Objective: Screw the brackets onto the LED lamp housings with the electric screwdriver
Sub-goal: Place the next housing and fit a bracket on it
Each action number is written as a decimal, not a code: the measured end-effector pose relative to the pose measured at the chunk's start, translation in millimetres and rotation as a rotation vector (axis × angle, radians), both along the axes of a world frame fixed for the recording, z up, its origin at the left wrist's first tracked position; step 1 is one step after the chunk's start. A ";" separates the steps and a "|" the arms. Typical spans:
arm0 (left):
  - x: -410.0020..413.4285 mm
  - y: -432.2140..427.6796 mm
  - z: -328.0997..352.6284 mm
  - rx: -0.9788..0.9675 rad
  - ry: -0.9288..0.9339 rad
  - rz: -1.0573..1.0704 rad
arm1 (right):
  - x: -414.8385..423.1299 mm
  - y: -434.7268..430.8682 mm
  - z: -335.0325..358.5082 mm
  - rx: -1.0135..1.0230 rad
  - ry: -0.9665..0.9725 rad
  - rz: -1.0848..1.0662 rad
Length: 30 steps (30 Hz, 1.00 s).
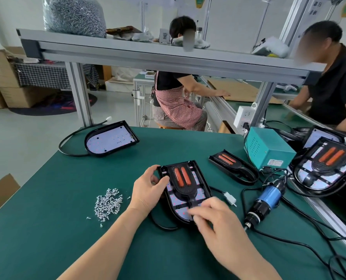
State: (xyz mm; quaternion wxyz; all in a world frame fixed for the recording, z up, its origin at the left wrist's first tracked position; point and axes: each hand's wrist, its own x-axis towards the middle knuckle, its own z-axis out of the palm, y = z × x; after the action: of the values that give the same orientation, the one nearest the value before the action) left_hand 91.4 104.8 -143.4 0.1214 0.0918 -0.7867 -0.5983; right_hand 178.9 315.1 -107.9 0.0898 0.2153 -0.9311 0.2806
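A black LED lamp housing (203, 185) lies on the green table in front of me, with a black bracket (185, 178) carrying two orange strips set into it. My left hand (147, 188) grips the housing's far left corner. My right hand (214, 215) rests with its fingertips on the near rounded end; whether it pinches a screw I cannot tell. The blue and black electric screwdriver (266, 202) lies on the table to the right, held by no hand. A pile of small silver screws (107, 204) sits to the left.
An empty housing (110, 139) with its cable lies at the far left. A loose bracket (233, 165) and a teal power box (267, 149) stand at the right, beside stacked housings (327, 164). Cables trail across the right side. Two people work beyond the table.
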 end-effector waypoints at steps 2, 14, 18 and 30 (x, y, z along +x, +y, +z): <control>0.4 -0.2 0.5 0.008 -0.004 -0.008 | -11.3 5.4 9.5 -0.191 0.041 -0.083; -2.0 0.8 -1.6 0.004 0.010 0.033 | -103.3 -22.5 5.9 -0.359 -0.501 -0.277; -2.9 2.9 -2.3 -0.015 0.029 0.127 | -91.8 -23.5 -4.2 -0.481 -0.471 -0.272; 4.0 -9.8 12.3 -0.303 -0.037 0.094 | -71.1 -28.1 -28.1 -0.595 -0.356 -0.374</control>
State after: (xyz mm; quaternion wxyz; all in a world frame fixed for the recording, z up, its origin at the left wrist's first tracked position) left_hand 95.5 94.9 -131.1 0.1471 0.1201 -0.8649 -0.4646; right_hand 107.8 287.0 -136.0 0.0350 -0.0457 -0.8331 0.5501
